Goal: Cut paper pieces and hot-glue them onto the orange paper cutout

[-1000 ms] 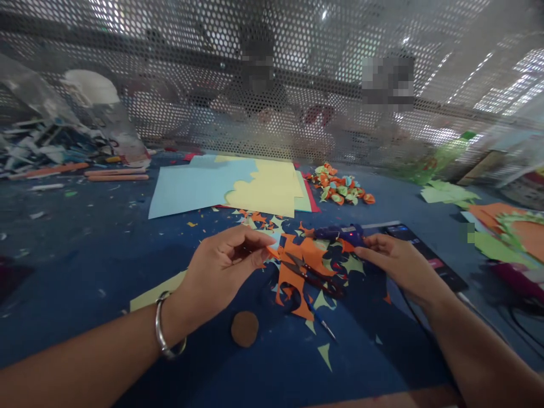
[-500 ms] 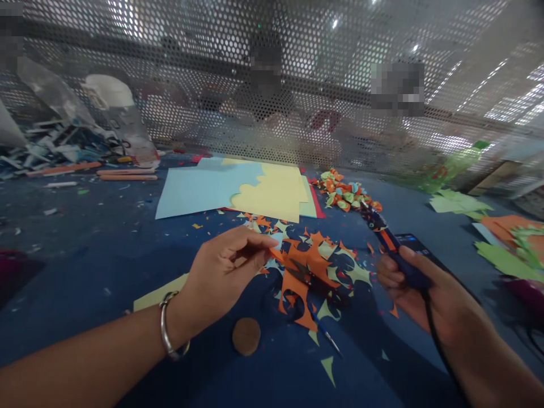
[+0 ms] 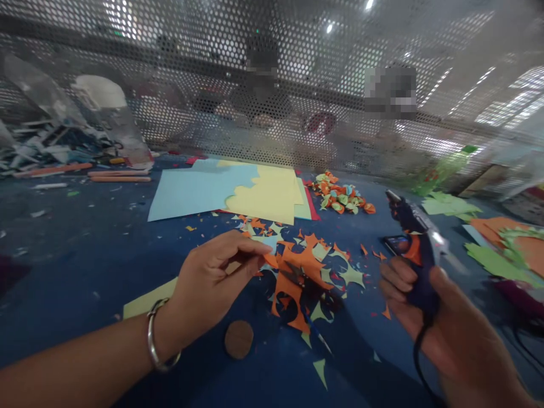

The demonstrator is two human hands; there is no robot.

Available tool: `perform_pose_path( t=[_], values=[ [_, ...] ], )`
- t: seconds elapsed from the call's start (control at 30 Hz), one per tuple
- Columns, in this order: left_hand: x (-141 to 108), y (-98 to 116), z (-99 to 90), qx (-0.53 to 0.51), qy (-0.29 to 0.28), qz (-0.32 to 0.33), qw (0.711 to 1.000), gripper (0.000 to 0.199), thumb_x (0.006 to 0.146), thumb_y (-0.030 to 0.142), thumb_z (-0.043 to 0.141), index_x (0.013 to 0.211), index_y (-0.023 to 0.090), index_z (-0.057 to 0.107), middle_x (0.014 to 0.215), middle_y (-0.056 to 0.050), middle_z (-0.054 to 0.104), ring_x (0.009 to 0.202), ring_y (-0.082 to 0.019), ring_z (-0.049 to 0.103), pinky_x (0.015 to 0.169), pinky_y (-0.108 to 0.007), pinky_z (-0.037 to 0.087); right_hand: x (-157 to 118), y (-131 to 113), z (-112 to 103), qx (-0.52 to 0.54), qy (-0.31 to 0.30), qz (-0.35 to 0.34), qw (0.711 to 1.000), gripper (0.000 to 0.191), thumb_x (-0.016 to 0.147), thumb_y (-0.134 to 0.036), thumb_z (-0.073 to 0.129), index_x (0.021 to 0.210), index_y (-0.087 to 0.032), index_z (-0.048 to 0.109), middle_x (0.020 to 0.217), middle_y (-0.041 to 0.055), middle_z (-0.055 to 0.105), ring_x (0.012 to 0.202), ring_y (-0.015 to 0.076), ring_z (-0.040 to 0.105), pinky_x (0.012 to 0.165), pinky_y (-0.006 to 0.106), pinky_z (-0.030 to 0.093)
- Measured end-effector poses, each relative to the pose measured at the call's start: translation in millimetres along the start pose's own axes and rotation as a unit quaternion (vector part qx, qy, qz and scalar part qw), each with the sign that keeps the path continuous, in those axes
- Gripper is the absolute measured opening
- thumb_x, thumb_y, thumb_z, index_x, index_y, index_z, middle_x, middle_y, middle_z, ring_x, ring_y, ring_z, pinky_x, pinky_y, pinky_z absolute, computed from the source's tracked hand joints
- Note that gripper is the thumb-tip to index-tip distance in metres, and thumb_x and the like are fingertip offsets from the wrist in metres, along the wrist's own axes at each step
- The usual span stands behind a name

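Observation:
Between thumb and forefinger, my left hand (image 3: pixel 221 277) pinches a small orange paper piece (image 3: pixel 271 260) above the table centre. My right hand (image 3: pixel 429 300) is wrapped round a dark glue gun (image 3: pixel 419 249) with an orange trigger, its nozzle pointing up and away. Cut orange paper (image 3: pixel 293 283) and pale green scraps (image 3: pixel 352 276) lie between the hands, with scissors (image 3: pixel 295 273) on top. A round brown disc (image 3: pixel 238 339) is near my left forearm. Behind my right hand, a phone (image 3: pixel 396 243) is partly hidden.
Blue sheet (image 3: pixel 191 190) and yellow sheet (image 3: pixel 272 195) lie towards a perforated metal screen (image 3: pixel 191 130). A pile of small curled paper pieces (image 3: pixel 342 195) sits right of them. A clear bottle (image 3: pixel 123 130) stands at the left; green paper (image 3: pixel 501 263) lies at the right.
The glue gun in my right hand has turned more upright and moved right, away from the curled pieces. My left hand keeps its pinch; the view has shifted slightly.

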State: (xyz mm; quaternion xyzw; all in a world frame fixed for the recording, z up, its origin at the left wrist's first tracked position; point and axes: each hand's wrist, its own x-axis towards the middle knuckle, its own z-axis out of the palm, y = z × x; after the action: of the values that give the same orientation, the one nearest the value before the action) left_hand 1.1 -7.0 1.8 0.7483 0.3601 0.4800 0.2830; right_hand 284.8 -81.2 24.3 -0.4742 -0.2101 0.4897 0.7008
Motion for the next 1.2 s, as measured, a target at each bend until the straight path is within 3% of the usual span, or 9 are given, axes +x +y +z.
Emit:
perform_pose_path(
  t=[0.13, 0.3, 0.47, 0.6, 0.83, 1.0, 1.2],
  values=[
    [0.2, -2.3, 0.6, -0.032, 0.003, 0.007, 0.999, 0.017, 0.088, 0.009, 0.066, 0.097, 0.021, 0.075, 0.080, 0.001, 0.069, 0.069, -0.010, 0.066, 0.062, -0.022, 0.051, -5.6, 1.6, 8.3, -0.054, -0.061, 0.034, 0.996, 0.040, 0.051, -0.039, 0.095, 0.073, -0.021, 0.067, 0.055, -0.0049, 0.040, 0.048, 0.0083, 0.035, 0.038, 0.019, 0.044],
    [-0.3, -0.4, -0.3, -0.036, 0.009, 0.045, 0.998, 0.018, 0.088, 0.007, 0.066, 0.097, 0.019, 0.076, 0.080, 0.000, 0.070, 0.070, -0.008, 0.065, 0.062, -0.020, 0.050, -14.0, 11.2, 5.9, -0.199, -0.159, -0.002, 0.967, 0.032, 0.071, -0.050, 0.081, 0.073, -0.021, 0.068, 0.061, 0.0027, 0.054, 0.051, 0.0146, 0.048, 0.043, 0.025, 0.044],
    [-1.0, 3.2, -0.1, -0.031, 0.011, 0.064, 0.997, 0.020, 0.087, 0.004, 0.068, 0.098, 0.018, 0.076, 0.081, 0.000, 0.072, 0.072, -0.006, 0.065, 0.064, -0.016, 0.051, -24.1, 22.7, -1.4, -0.328, -0.096, -0.014, 0.940, 0.034, 0.072, -0.055, 0.079, 0.076, -0.021, 0.073, 0.065, 0.0032, 0.063, 0.058, 0.0164, 0.054, 0.052, 0.026, 0.046],
    [-0.5, 5.7, 1.0, -0.027, 0.010, 0.068, 0.997, 0.020, 0.086, 0.003, 0.067, 0.097, 0.017, 0.076, 0.081, 0.001, 0.073, 0.070, -0.006, 0.065, 0.063, -0.015, 0.052, -27.8, 26.9, -1.2, -0.455, -0.141, -0.081, 0.876, 0.039, 0.074, -0.060, 0.073, 0.073, -0.022, 0.076, 0.063, 0.0041, 0.067, 0.057, 0.0199, 0.058, 0.052, 0.029, 0.050],
    [-0.1, 9.9, -1.2, 0.005, -0.024, 0.096, 0.995, 0.019, 0.086, 0.003, 0.068, 0.096, 0.016, 0.076, 0.077, 0.001, 0.072, 0.071, -0.006, 0.065, 0.068, -0.015, 0.051, -37.1, 28.1, 5.1, -0.527, -0.083, -0.163, 0.830, 0.033, 0.078, -0.059, 0.069, 0.071, -0.027, 0.077, 0.065, -0.0003, 0.072, 0.062, 0.0184, 0.068, 0.062, 0.024, 0.059],
    [-1.7, 8.5, -1.0, 0.000, -0.037, 0.100, 0.994, 0.021, 0.086, 0.003, 0.067, 0.098, 0.018, 0.075, 0.081, 0.002, 0.073, 0.074, -0.005, 0.065, 0.071, -0.014, 0.050, -28.0, 26.4, -7.5, -0.571, -0.156, -0.234, 0.771, 0.023, 0.082, -0.050, 0.070, 0.079, -0.030, 0.080, 0.075, 0.0000, 0.080, 0.067, 0.0197, 0.077, 0.064, 0.021, 0.063],
    [-0.6, 8.8, -1.1, 0.008, -0.034, 0.101, 0.994, 0.020, 0.086, 0.004, 0.068, 0.096, 0.018, 0.076, 0.080, 0.001, 0.073, 0.072, -0.007, 0.066, 0.069, -0.016, 0.052, -22.3, 25.9, -19.6, -0.600, -0.181, -0.274, 0.729, 0.021, 0.086, -0.046, 0.067, 0.083, -0.031, 0.082, 0.078, -0.0023, 0.081, 0.072, 0.0197, 0.078, 0.075, 0.022, 0.064]
  ],
)
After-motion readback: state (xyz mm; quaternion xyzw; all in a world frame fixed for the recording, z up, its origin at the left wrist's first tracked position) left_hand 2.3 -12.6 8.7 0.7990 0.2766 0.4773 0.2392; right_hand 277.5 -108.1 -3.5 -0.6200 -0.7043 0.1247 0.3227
